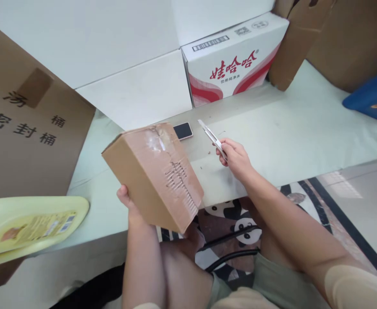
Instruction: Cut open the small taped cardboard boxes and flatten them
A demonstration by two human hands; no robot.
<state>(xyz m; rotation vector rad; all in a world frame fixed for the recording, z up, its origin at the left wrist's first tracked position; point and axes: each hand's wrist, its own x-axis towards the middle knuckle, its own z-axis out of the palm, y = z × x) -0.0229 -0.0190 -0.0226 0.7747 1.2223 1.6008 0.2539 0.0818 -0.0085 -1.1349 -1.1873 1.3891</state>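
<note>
My left hand [128,201] grips a brown cardboard box [133,180] from its lower left side, with most of the fingers hidden behind it. The box is tilted above the table's front edge. Its taped face, turned to the right, bears torn, ridged marks and a shiny tape patch near the top. In my right hand [235,156] is a white box cutter [213,138], its blade extended and pointing up and left. Cutter and box are apart. A dark-screened phone [183,131] lies on the table, partly covered by the box.
Behind the table [304,116] surface stand white cartons [140,88] and a white-and-red printed carton [236,68]. A large brown carton [37,103] is at left, near a yellow container [37,227]. A blue container [373,96] sits at right. A panda-print bag [230,214] hangs below.
</note>
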